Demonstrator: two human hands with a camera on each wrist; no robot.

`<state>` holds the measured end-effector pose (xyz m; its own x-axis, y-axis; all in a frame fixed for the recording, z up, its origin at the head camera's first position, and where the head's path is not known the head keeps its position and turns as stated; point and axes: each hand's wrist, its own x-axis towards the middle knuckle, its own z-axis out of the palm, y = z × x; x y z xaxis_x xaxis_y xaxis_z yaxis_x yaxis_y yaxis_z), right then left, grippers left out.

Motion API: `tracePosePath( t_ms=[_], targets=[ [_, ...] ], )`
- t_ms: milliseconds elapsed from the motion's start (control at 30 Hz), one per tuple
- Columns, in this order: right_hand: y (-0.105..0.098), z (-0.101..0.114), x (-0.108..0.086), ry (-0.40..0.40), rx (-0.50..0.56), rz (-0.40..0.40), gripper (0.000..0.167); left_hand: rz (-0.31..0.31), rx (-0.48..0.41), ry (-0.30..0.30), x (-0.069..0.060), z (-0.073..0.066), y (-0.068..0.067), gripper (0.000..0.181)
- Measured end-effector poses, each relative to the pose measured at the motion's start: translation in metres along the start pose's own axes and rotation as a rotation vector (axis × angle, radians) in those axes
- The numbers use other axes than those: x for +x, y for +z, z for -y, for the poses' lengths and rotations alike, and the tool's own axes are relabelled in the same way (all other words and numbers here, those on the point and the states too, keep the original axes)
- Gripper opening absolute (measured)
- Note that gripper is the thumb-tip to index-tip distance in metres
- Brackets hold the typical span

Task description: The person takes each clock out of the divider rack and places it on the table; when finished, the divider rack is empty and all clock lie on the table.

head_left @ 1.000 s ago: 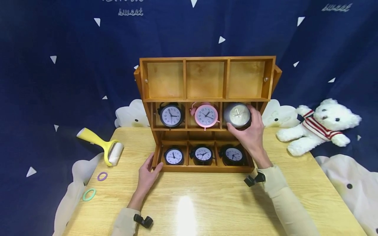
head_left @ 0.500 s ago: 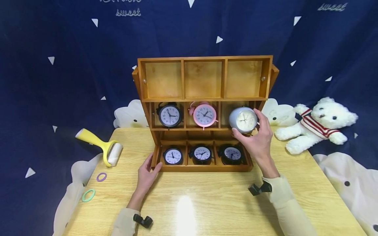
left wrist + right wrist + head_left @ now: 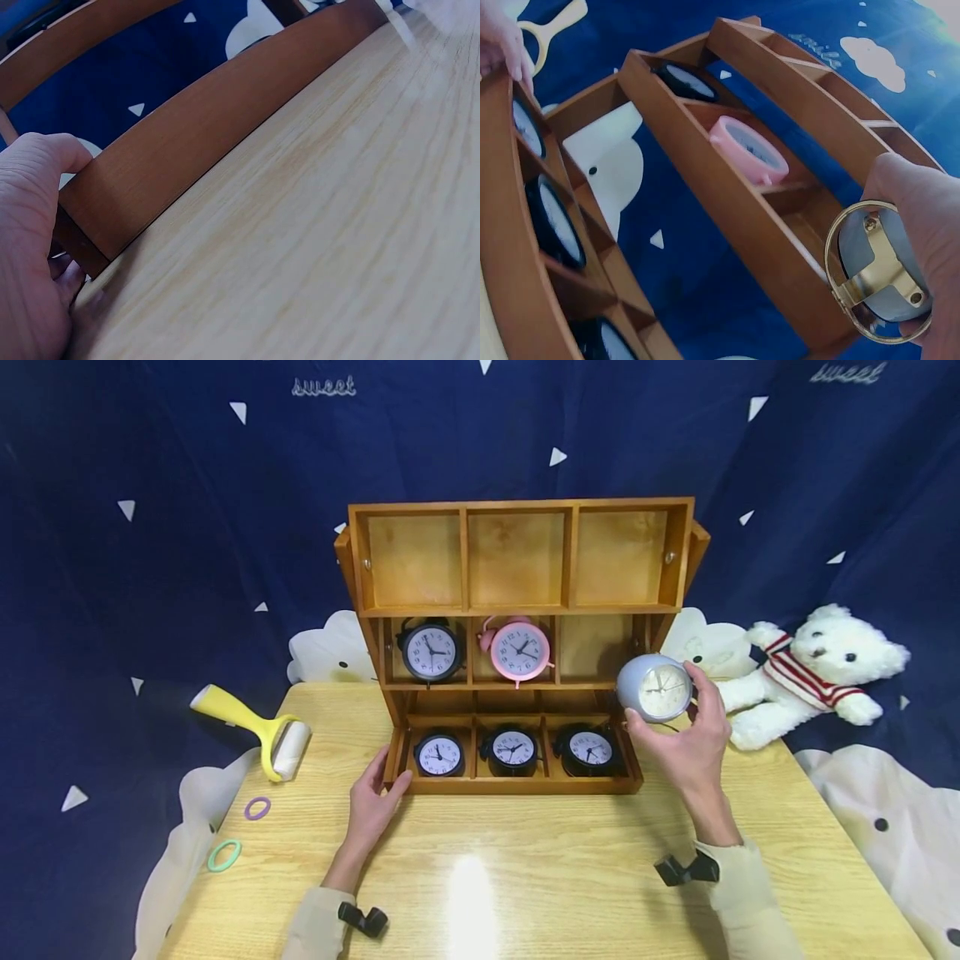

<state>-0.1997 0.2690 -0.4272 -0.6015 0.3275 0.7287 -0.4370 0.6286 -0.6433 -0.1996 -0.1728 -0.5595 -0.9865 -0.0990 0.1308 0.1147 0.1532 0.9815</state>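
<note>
My right hand grips a rounded silver-blue alarm clock by its sides, in front of the wooden shelf at its right. In the right wrist view the clock's back carries a brass-coloured stand with a ring. My left hand grips the lower left corner of the shelf; in the left wrist view its thumb lies over the front board. The shelf's middle row holds a black alarm clock and a pink alarm clock; its right compartment is bare.
Three black clocks, one of them in the middle, stand in the bottom row. A yellow lint roller, a purple ring and a green ring lie at left. A white teddy bear sits at right.
My right hand has drawn the silver-blue clock out of the middle row's right compartment, towards the right and nearer to me. The left hand has stayed on the shelf corner.
</note>
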Motion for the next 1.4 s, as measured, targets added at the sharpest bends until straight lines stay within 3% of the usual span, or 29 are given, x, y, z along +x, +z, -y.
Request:
tracePosePath(
  t_ms=[100,367,567,733,833,1067,1233,1400],
  targets=[
    [-0.009,-0.008,-0.005,0.028,-0.001,-0.019,0.091,0.0,-0.002,-0.002,0.0,-0.002,0.0,0.067],
    [-0.031,-0.035,-0.009,0.103,-0.083,-0.069,0.088,-0.012,0.014,0.013,0.007,0.022,-0.003,0.068],
    [-0.037,-0.058,-0.004,0.188,-0.129,-0.042,0.087,-0.02,0.017,0.049,0.007,0.025,-0.003,0.067],
    [-0.035,-0.076,0.002,0.242,-0.175,0.014,0.087,-0.022,0.023,0.024,0.008,0.024,-0.003,0.067],
    [-0.033,-0.088,0.006,0.253,-0.197,0.059,0.087,-0.016,0.021,0.006,0.007,0.02,-0.002,0.068],
    [-0.021,-0.121,0.017,0.298,-0.231,0.165,0.087,0.005,0.027,-0.001,-0.004,-0.016,-0.002,0.067],
    [-0.007,-0.146,0.024,0.333,-0.249,0.231,0.085,0.011,0.038,-0.004,-0.006,-0.022,-0.002,0.067],
    [0.003,-0.165,0.028,0.38,-0.259,0.292,0.085,0.003,0.017,-0.004,-0.006,-0.018,-0.001,0.067]
  ],
)
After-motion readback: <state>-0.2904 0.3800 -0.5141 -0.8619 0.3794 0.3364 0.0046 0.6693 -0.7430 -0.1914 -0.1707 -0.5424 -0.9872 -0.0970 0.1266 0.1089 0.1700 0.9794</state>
